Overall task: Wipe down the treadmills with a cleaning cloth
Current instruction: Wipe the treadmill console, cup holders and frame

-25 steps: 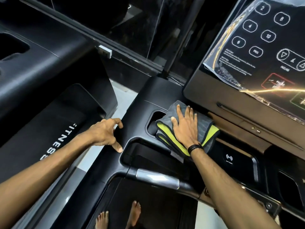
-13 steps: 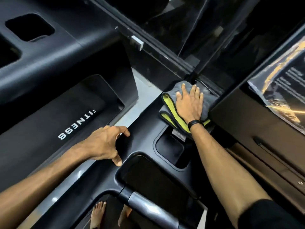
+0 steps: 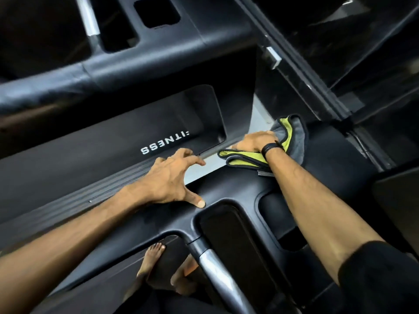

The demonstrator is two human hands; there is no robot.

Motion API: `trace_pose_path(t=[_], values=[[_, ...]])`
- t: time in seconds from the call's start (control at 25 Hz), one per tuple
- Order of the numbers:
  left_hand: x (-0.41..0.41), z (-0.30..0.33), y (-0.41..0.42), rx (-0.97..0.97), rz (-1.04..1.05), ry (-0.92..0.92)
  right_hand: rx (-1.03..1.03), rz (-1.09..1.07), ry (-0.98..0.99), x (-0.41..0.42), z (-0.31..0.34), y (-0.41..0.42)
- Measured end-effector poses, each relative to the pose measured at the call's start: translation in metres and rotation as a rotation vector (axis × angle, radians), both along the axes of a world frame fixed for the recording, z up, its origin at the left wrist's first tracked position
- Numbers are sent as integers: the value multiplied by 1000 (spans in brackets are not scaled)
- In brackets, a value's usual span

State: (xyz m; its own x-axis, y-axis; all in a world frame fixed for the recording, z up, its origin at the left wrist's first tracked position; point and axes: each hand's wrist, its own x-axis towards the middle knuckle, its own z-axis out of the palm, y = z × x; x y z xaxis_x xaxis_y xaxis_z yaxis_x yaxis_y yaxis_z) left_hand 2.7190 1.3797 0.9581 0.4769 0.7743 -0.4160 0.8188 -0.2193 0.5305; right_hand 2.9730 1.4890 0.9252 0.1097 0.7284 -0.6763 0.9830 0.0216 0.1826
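A folded grey cloth with a yellow-green inner side [image 3: 294, 141] lies over the far left edge of the black treadmill console frame [image 3: 328, 168]. My right hand [image 3: 256, 141] presses down on the cloth there, its fingers hidden over the edge. A black band circles that wrist. My left hand [image 3: 174, 175] rests on the console's left arm, thumb tip on the surface and fingers loosely curled over the edge, holding nothing.
A neighbouring treadmill's belt cover with white lettering [image 3: 165, 146] and its black handrail [image 3: 113, 73] lie to the left, past a strip of light floor [image 3: 199, 168]. A silver handlebar [image 3: 217, 268] runs down toward me. My bare feet [image 3: 154, 259] stand below.
My right hand has slid the cloth leftward across the console, from the cup-holder area to its far left edge. The view has swung left; my left hand stays in place.
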Motion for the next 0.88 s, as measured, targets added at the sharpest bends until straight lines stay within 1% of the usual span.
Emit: trace_pose_path(t=[0.08,0.2,0.28,0.4,0.56,0.68,0.76,0.84,0.88], values=[[-4,1,-11,53,87,-39,-46,66,46,-27,-2,-11],[-17,8,-20,70,339,-262,-61,174,126,-71,-7,-35],[-34,8,-24,119,461,-328,-36,210,191,-97,-8,-53],[-61,7,-32,151,532,-294,20,254,254,-129,-5,-78],[-98,5,-55,138,517,-233,151,308,304,-169,9,-121],[-122,2,-72,162,488,-166,355,396,355,-193,19,-160],[-145,-2,-84,186,519,-150,467,445,402,-203,21,-181],[-166,-7,-95,175,585,-148,484,437,431,-204,20,-185],[-176,-10,-98,156,623,-156,455,421,423,-205,18,-178]])
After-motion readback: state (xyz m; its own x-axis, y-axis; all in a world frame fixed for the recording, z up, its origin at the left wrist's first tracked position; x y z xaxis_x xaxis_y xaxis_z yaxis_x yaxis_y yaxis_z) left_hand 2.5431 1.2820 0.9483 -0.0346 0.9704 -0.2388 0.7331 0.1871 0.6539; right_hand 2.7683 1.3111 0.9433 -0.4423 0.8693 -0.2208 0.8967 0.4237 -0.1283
